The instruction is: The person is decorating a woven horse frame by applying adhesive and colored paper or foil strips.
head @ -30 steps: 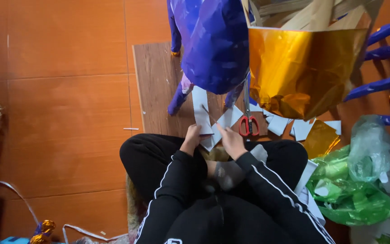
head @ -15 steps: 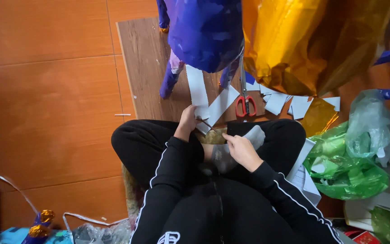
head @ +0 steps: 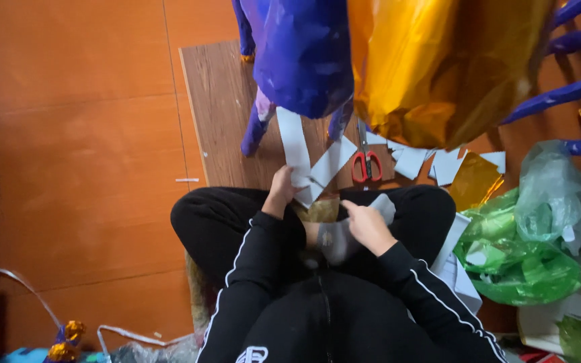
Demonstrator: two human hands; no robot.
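My left hand (head: 282, 190) pinches the near end of a long white zigzag-edged paper strip (head: 295, 144) that runs away from me across the brown wooden board (head: 220, 101); my fingertips are hidden under the paper, so I cannot see exactly how they grip. My right hand (head: 368, 225) is apart from it, nearer to me, resting by my grey sock (head: 336, 240); whether it holds anything I cannot tell. The big blue foil-covered animal figure (head: 300, 54) and the crumpled gold foil sheet (head: 438, 67) are cut off by the far edge and cover the far end of the strip. Red-handled scissors (head: 366, 161) lie just right of the strip, blades partly under the gold foil. Open orange floor (head: 82, 134) spreads to the left; green plastic bags (head: 526, 255) crowd the right.
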